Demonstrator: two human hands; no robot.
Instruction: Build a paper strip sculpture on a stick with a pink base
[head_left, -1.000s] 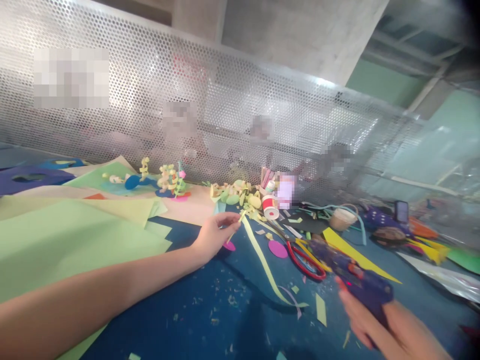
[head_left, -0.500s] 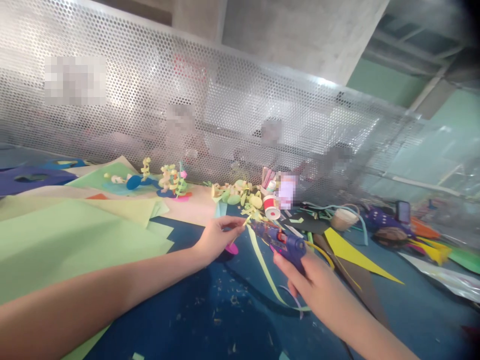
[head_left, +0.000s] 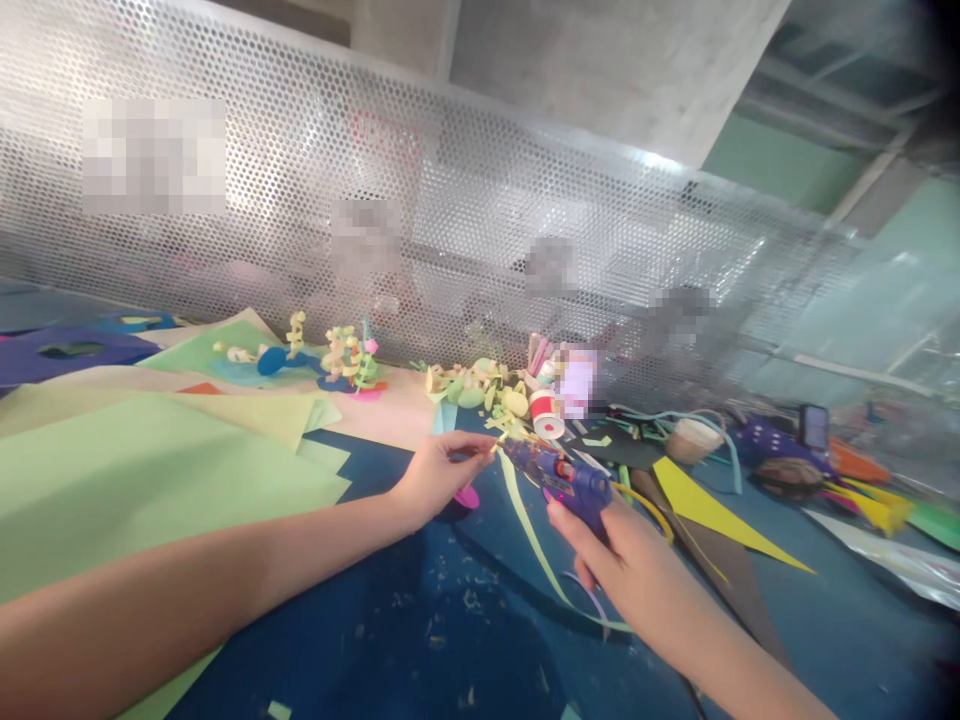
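My right hand (head_left: 619,560) grips a dark blue glue gun (head_left: 581,483), its nozzle pointing left. In front of that nozzle, my left hand (head_left: 439,475) pinches a small yellow paper piece (head_left: 498,443) between thumb and fingers. The nozzle is at or very near the piece; whether they touch is hard to see. A pale yellow-green paper strip (head_left: 534,535) trails from beside the fingertips down to the table. Below the left fingers shows a bright pink disc (head_left: 468,497), partly hidden by the hand.
Pale green paper sheets (head_left: 150,480) cover the left of the blue table (head_left: 420,620). Small paper flower models (head_left: 352,360), curled paper pieces (head_left: 480,385) and a red-and-white roll (head_left: 547,413) stand behind. Yellow paper (head_left: 720,515) lies right. A perforated metal screen (head_left: 285,230) runs along the back, people beyond.
The glue gun's nozzle has come slightly closer to the paper piece in my left hand. The view has shifted a little; both hands keep their holds.
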